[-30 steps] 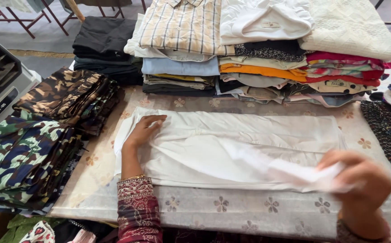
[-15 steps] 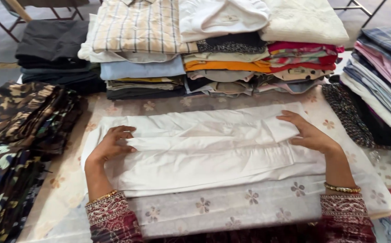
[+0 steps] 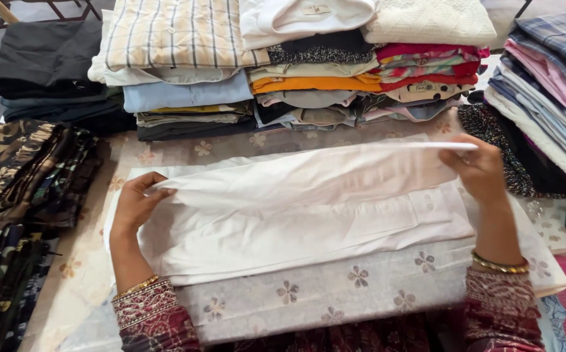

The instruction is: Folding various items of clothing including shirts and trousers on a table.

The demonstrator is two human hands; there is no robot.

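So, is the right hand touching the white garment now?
Touching. The head view shows the right hand pinching the lifted edge of the white garment, with its fingers closed on the cloth.

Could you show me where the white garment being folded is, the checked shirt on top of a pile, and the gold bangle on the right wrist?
white garment [image 3: 296, 221], head view, flat middle panel.
checked shirt [image 3: 178, 32], head view, front panel.
gold bangle [image 3: 499, 264], head view, band's middle.
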